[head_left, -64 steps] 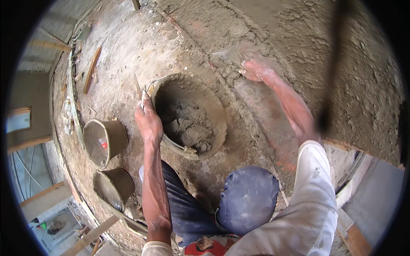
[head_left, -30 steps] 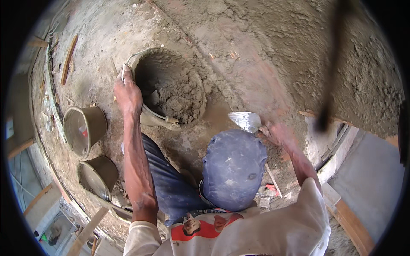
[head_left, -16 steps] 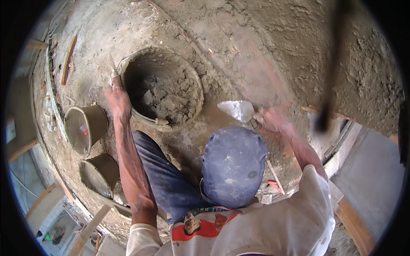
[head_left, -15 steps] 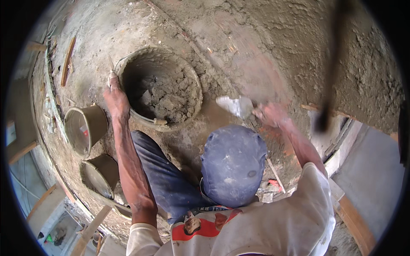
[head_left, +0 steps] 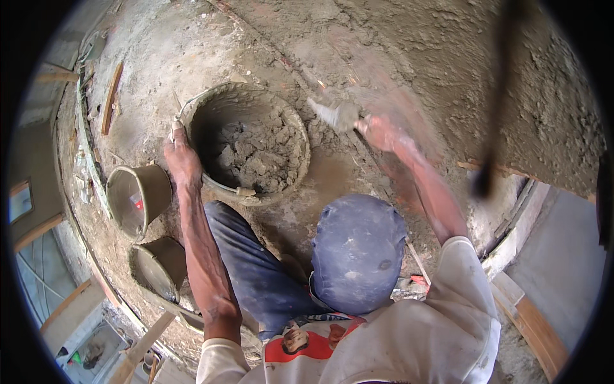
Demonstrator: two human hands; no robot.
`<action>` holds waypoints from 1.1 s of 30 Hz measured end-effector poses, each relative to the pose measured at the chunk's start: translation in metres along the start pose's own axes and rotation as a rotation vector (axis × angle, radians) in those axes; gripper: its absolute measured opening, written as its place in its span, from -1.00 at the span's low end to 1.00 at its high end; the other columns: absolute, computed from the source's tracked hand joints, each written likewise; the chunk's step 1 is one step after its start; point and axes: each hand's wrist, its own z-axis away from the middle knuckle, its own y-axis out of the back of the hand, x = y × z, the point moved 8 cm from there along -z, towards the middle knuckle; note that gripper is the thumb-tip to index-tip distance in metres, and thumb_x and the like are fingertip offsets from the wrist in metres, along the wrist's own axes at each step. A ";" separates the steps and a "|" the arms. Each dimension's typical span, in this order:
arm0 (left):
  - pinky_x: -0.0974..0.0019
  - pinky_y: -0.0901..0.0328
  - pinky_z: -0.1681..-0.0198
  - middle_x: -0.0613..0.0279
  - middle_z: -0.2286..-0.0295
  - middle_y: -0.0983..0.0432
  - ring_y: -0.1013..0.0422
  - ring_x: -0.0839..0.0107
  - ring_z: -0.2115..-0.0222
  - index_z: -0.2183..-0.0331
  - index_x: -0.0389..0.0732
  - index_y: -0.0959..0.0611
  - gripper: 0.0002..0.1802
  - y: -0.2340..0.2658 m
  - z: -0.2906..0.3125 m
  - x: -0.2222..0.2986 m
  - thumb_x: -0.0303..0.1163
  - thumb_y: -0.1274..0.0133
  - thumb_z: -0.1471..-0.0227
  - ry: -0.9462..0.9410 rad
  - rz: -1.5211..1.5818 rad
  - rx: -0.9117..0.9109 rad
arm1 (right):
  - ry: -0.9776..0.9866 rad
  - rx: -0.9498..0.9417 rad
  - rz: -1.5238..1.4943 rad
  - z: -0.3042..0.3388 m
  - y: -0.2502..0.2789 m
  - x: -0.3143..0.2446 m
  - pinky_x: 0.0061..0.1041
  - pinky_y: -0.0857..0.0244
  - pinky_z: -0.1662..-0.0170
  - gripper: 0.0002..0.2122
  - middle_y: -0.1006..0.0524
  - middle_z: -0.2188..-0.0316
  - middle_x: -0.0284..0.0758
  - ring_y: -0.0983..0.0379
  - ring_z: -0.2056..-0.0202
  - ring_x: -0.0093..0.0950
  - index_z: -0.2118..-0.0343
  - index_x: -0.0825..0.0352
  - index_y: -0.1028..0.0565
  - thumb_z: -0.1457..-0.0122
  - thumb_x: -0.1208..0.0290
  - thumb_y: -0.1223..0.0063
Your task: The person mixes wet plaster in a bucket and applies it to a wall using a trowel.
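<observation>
A round bucket point(head_left: 300, 173) half filled with lumpy grey mortar point(head_left: 259, 157) stands on the ground before my knees. My left hand point(head_left: 183, 159) is closed beside its left rim. A slender pointed tool point(head_left: 176, 101) sticks out beyond the fingers; its kind is unclear. Whether the hand also touches the rim cannot be made out. On the right, my right hand point(head_left: 382, 133) grips a trowel point(head_left: 336, 115), its grey blade pointing left, over rough ground just right of the bucket.
Two smaller buckets, one upright point(head_left: 153, 189) and one tipped point(head_left: 167, 256), are left of my left forearm. A wooden strip point(head_left: 112, 98) lies at the far left. Rough mortar point(head_left: 543, 109) covers the upper right. A dark blurred rod point(head_left: 495, 128) hangs in front of it.
My right hand has carried the trowel up and to the left, farther from my knees. My left hand stays beside the bucket. The whole view has shifted slightly.
</observation>
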 end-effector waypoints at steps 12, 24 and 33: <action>0.13 -0.26 0.28 0.10 0.47 -0.50 -0.32 0.30 0.42 0.22 -0.49 -0.62 -0.38 0.001 -0.001 -0.004 0.00 0.13 -0.39 -0.043 -0.072 0.043 | -0.212 0.137 -0.562 -0.013 -0.003 0.006 -0.41 -0.33 0.56 -0.45 -0.57 0.48 -0.20 -0.45 0.55 -0.47 0.22 0.41 -0.53 -0.37 -0.14 0.10; 0.24 -0.25 0.27 0.25 0.41 -0.49 -0.32 0.43 0.38 0.19 -0.45 -0.62 -0.42 -0.021 0.001 0.009 -0.05 0.17 -0.41 -0.087 -0.012 -0.026 | -0.038 0.499 0.101 -0.086 0.087 0.102 0.00 -0.42 0.07 -0.62 -0.60 0.23 0.13 -0.53 0.10 0.13 0.06 0.35 -0.52 -0.31 0.09 -0.01; 0.26 -0.27 0.15 0.16 0.32 -0.54 -0.36 0.39 0.28 0.11 -0.47 -0.62 -0.38 0.003 0.004 0.006 -0.01 0.17 -0.41 -0.067 -0.086 0.020 | 0.233 0.171 0.521 -0.073 0.043 0.023 0.05 -0.47 0.11 -0.63 -0.63 0.28 0.03 -0.56 0.22 0.12 0.02 0.27 -0.53 -0.33 0.07 0.00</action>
